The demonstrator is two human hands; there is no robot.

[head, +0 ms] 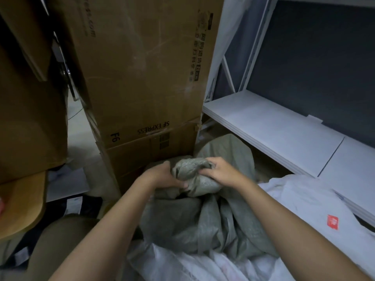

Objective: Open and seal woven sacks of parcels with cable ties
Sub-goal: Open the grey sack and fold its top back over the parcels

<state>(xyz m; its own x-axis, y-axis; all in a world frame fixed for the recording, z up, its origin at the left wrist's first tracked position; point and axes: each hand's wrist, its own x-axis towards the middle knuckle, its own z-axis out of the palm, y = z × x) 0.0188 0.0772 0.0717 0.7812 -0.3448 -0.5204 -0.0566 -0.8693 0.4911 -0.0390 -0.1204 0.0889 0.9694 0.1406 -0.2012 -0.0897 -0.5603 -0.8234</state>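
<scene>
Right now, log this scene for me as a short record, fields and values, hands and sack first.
left hand: gripping the bunched neck of the sack from the left
right hand: gripping the same neck from the right
grey-green woven sack: mouth gathered into a bunch, between both arms
cable tie: none visible
cardboard boxes: stacked behind the sack
white shelf: to the right
white bag: right of the sack, red label

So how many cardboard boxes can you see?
3. A tall box stands behind the hands, a lower box sits under it, and another box is at the left. More may be hidden behind them.
</scene>
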